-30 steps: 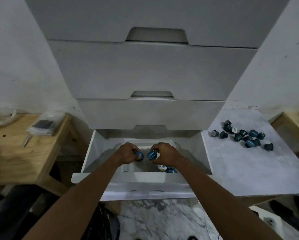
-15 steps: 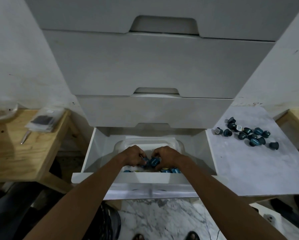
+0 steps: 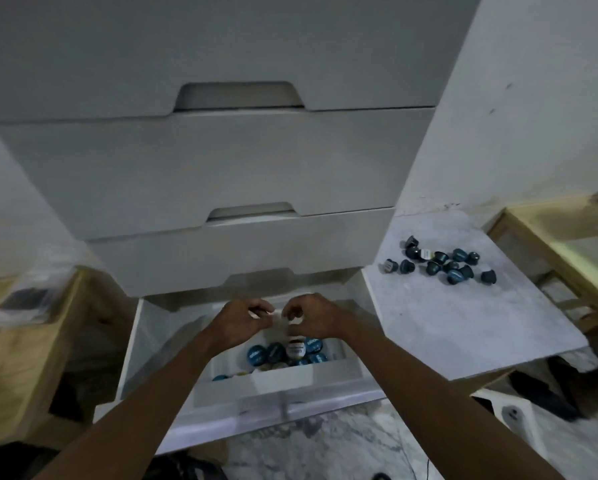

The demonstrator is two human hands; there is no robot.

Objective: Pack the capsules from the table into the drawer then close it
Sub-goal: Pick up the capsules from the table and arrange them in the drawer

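Off-task items:
- Three closed grey drawer fronts stacked: top (image 3: 221, 46), middle (image 3: 204, 168), lower (image 3: 242, 251). Each has a cut-out handle notch in its lower edge.
- Pale wall (image 3: 533, 98) on the right, a few dark marks on it.
- Left: wooden surface (image 3: 31, 358) carrying a clear plastic bag (image 3: 20, 299) with something dark inside. Blurred, can't tell what.
- Far right: light wooden frame (image 3: 547, 230), cut off by the edge of view.
- Marble-pattern floor (image 3: 325, 445) at the bottom, with a thin dark cable (image 3: 425, 462) running over it.
- Bottom right: white box-like object (image 3: 509, 414), with dark shapes (image 3: 540, 393) just behind it, unidentifiable.
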